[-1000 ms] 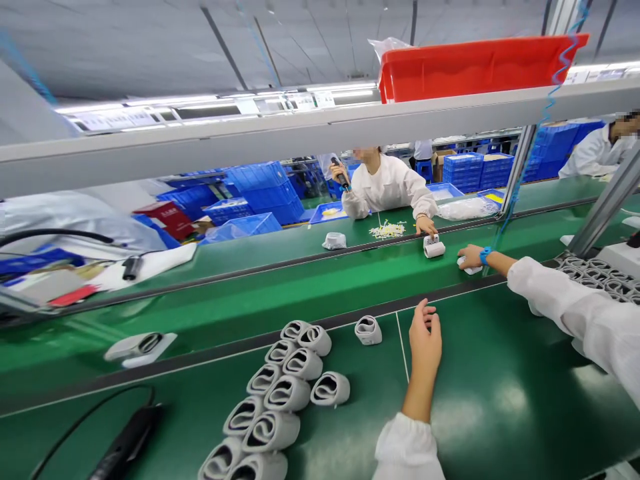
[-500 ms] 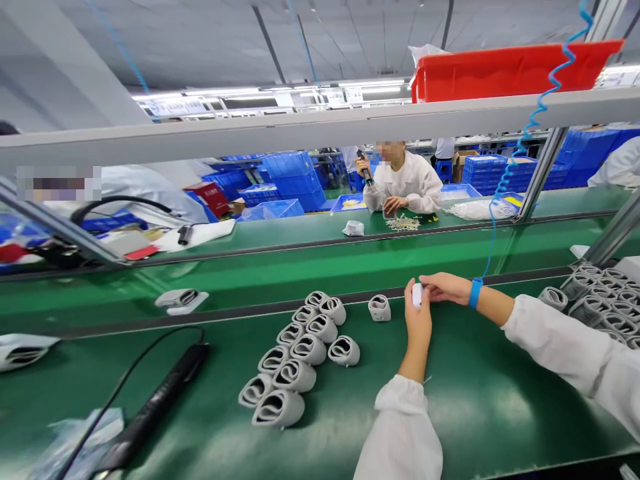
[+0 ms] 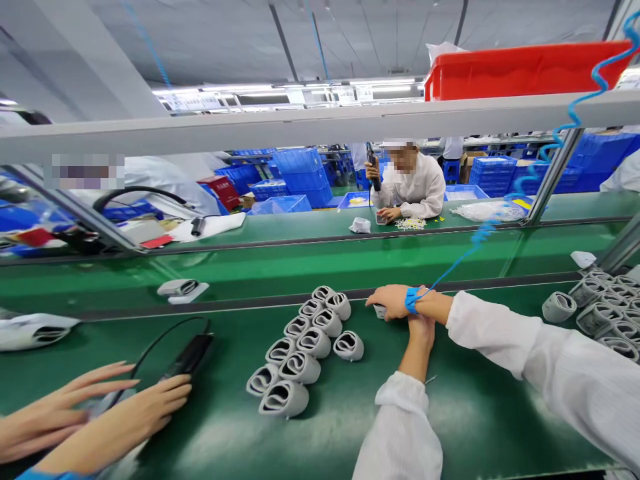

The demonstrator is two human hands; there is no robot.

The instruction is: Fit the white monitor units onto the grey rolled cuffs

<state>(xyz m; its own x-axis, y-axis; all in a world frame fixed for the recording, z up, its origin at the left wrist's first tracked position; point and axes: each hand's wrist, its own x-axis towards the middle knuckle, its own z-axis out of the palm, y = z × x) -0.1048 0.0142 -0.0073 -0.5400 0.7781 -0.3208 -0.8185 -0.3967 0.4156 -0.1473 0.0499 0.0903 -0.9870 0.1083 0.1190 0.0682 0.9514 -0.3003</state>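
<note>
My right hand, with a blue strap round its wrist, reaches across my left wrist. Its fingers are closed over a grey rolled cuff, mostly covered by the hand. Behind my right wrist, my left hand is largely hidden; its fingers and anything in them cannot be seen. Just to the left, a single grey roll sits beside a double row of similar rolls on the green work surface.
At left, a co-worker's hands are at a black handheld tool with a cable. More rolls crowd the right side. A coiled blue cord runs from my wrist strap. Across the divider, another person holds a dark tool.
My right hand has moved left, from the small white device in my left hand to the lone cuff. The device is now out of sight. A co-worker's hands have come in at left.
</note>
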